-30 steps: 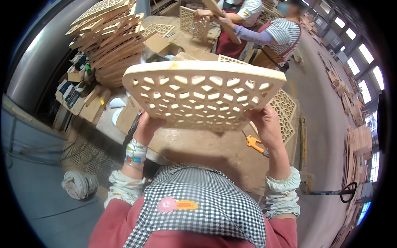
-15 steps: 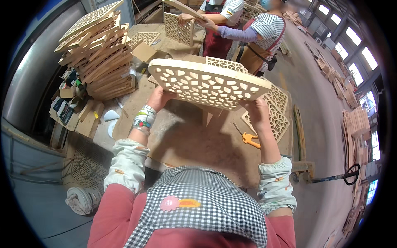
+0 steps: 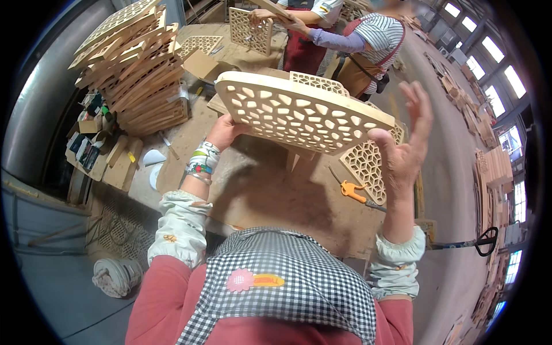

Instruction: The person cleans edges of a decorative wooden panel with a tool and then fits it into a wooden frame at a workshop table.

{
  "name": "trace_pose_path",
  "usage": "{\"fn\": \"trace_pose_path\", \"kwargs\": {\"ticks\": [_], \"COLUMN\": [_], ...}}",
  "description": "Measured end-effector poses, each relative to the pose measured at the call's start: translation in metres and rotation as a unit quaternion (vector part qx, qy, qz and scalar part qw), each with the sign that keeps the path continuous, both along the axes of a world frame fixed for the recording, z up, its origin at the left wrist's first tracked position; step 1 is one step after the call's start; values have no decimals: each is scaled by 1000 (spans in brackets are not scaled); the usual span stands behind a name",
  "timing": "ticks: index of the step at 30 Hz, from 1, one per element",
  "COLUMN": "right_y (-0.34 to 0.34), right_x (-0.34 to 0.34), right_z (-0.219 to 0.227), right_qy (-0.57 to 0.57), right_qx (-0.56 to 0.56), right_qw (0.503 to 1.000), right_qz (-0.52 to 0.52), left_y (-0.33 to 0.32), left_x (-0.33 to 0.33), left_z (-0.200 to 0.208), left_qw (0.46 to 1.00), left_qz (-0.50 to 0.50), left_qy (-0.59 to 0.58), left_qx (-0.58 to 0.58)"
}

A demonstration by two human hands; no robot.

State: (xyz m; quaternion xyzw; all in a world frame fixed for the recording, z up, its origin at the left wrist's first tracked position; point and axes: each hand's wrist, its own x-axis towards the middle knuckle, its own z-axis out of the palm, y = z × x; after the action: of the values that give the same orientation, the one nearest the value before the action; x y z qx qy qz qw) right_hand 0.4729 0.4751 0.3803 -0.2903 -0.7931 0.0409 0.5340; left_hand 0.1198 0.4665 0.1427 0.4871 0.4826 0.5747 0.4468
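Observation:
A pale wooden lattice panel (image 3: pixel 299 115) with rounded corners and many irregular cut-outs is held up over the workbench, tilted so its pierced face shows toward me. My left hand (image 3: pixel 226 131) grips its near left edge, the fingertips partly hidden behind the wood. At the panel's right end, my right hand (image 3: pixel 404 135) is off the wood or barely touching it at the thumb, its fingers spread and raised. Below that hand lies an orange-handled tool (image 3: pixel 352 191) on the bench, beside another lattice panel (image 3: pixel 367 167).
A tall stack of lattice panels (image 3: pixel 135 75) stands at the bench's left. Near it are a cardboard box (image 3: pixel 201 64) and white discs (image 3: pixel 154 158). Across the bench (image 3: pixel 259 213) two people hold a wooden panel (image 3: pixel 270 8). A black-handled tool (image 3: pixel 486 241) sticks out at right.
My right hand has let go of the panel's right end and opened, rising to the right. The panel has shifted slightly right, still in my left hand.

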Motion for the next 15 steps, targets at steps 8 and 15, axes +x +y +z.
{"fn": "trace_pose_path", "kwargs": {"ticks": [8, 15], "right_y": [1, 4], "right_x": [-54, -59], "right_z": [9, 2], "right_qy": [-297, -291], "right_qx": [110, 104], "right_qw": [935, 933], "right_qz": [-162, -186], "left_y": [6, -66], "left_x": [8, -15], "left_z": [0, -79], "left_qw": [999, 906], "left_qz": [30, 275], "left_qy": [6, 309], "left_qx": [16, -94]}}
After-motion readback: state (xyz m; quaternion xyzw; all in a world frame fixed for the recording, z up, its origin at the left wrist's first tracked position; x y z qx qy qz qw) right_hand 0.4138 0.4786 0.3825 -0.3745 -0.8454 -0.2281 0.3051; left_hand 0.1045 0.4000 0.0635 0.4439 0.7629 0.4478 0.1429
